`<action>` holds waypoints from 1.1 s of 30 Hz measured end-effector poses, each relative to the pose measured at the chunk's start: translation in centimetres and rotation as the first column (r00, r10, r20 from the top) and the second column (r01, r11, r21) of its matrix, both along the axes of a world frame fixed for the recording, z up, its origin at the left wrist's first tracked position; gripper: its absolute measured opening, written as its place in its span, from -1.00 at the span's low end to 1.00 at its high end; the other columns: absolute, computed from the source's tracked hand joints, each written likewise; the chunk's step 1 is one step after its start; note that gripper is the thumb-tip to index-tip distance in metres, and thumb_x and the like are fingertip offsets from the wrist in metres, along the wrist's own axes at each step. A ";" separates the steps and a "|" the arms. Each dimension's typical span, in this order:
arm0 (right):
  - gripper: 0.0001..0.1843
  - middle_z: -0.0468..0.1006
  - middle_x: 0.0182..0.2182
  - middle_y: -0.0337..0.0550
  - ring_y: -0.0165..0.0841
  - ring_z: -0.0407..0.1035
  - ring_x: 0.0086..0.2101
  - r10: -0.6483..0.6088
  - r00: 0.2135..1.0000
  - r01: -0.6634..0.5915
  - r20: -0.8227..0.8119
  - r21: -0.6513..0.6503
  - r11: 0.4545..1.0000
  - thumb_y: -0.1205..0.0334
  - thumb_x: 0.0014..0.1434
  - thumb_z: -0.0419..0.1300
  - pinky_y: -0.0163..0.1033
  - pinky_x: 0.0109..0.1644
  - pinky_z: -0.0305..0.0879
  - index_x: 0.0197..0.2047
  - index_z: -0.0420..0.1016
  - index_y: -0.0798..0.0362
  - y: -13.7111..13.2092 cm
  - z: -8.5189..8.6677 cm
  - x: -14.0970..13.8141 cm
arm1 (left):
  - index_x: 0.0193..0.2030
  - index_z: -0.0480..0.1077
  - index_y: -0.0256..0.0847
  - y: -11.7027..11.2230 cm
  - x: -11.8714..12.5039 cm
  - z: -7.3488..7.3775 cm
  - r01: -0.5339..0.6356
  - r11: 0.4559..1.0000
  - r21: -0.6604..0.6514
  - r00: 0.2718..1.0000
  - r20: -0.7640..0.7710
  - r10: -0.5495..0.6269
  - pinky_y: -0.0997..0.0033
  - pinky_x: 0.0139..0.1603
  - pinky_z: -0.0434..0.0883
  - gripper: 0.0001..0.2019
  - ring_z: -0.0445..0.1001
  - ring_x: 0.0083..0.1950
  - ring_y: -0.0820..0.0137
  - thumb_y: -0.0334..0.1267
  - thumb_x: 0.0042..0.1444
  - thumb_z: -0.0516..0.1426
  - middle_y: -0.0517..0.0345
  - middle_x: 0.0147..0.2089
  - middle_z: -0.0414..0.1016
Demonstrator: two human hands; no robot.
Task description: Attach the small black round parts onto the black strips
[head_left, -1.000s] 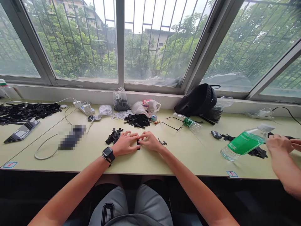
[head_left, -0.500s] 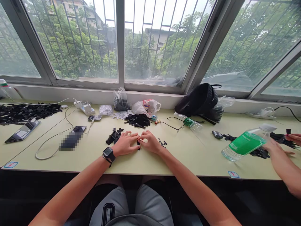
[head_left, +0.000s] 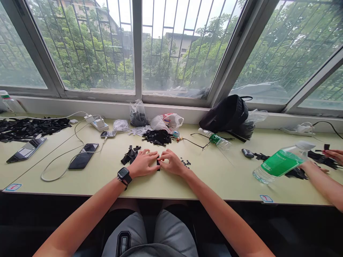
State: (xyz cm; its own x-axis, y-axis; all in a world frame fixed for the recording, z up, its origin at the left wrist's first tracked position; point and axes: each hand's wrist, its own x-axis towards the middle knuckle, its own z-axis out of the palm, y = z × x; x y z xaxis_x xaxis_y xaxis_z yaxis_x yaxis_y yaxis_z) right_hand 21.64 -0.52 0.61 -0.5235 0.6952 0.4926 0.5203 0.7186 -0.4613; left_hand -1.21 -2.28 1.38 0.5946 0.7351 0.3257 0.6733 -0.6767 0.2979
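Note:
A small black strip (head_left: 158, 164) lies upright in my view on the table between my two hands. My left hand (head_left: 143, 164), with a watch on its wrist, rests low with its fingertips and thumb at the strip's left edge, holding it down. From the other side my right hand (head_left: 171, 162) has thumb and index finger pinched together over the strip; whatever else is in the pinch is hidden. Several small black round pieces (head_left: 186, 163) are scattered just right of that hand. A small pile of black strips (head_left: 130, 155) sits beyond my left hand, and a larger black heap (head_left: 157, 137) lies farther back.
Phones (head_left: 83, 156) and cables lie to the left, near a wide spread of black strips (head_left: 32, 128). Toward the window stand plastic bags (head_left: 138, 113), a black bag (head_left: 225, 114) and a lying bottle (head_left: 218, 140). A tilted green-labelled bottle (head_left: 281, 162) and another person's hands (head_left: 334, 155) are at right.
My right thumb and finger have shifted slightly over the strip; my left hand stays put. At right, the other person's hands have moved a little with a black strip.

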 end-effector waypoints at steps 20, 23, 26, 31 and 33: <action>-0.86 0.57 -0.45 -0.24 -0.32 0.32 -0.31 -0.006 0.981 0.001 0.192 0.023 1.000 0.43 0.10 0.32 -0.19 -0.11 0.14 -0.40 0.61 -0.01 -0.7 1.3 0.0 | 0.40 0.36 0.13 -0.2 0.0 0.1 -0.009 1.000 0.009 1.000 -0.029 0.009 -0.14 0.31 0.22 -0.47 0.26 0.35 -0.07 0.10 0.33 0.13 0.18 0.47 0.33; -0.79 0.58 -0.42 -0.23 -0.30 0.33 -0.29 -0.016 0.985 0.011 0.173 0.030 0.999 0.51 0.07 0.28 -0.18 -0.11 0.16 -0.36 0.61 -0.01 -0.8 1.1 -0.1 | 0.38 0.38 0.15 -0.3 0.0 0.1 -0.009 1.000 0.015 1.000 -0.004 0.009 -0.13 0.30 0.23 -0.48 0.28 0.33 -0.06 0.12 0.32 0.14 0.16 0.46 0.34; -0.72 0.61 -0.38 -0.22 -0.29 0.34 -0.27 -0.017 0.988 0.015 0.156 0.012 1.000 0.57 0.05 0.22 -0.19 -0.12 0.17 -0.34 0.61 -0.02 -0.6 1.1 -0.1 | 0.37 0.39 0.17 -0.3 0.1 0.1 0.000 1.000 0.024 1.000 0.018 0.000 -0.12 0.30 0.24 -0.49 0.29 0.32 -0.06 0.10 0.32 0.16 0.16 0.44 0.37; -0.73 0.62 -0.36 -0.22 -0.29 0.36 -0.27 -0.006 0.990 0.008 0.143 -0.016 1.000 0.56 0.05 0.21 -0.19 -0.11 0.22 -0.36 0.60 -0.02 -0.3 1.1 -0.1 | 0.36 0.41 0.17 -0.4 0.1 0.2 0.002 0.999 0.032 0.999 0.046 -0.004 -0.08 0.30 0.25 -0.51 0.32 0.30 -0.02 0.05 0.30 0.19 0.13 0.40 0.42; -0.71 0.62 -0.34 -0.21 -0.28 0.37 -0.25 -0.003 0.992 0.005 0.126 -0.013 1.000 0.57 0.04 0.20 -0.17 -0.07 0.24 -0.34 0.60 -0.02 -0.4 1.0 0.0 | 0.34 0.42 0.14 -0.4 0.2 0.2 -0.002 0.999 0.035 0.999 0.049 0.000 -0.08 0.30 0.26 -0.51 0.33 0.30 -0.02 0.05 0.29 0.20 0.12 0.40 0.42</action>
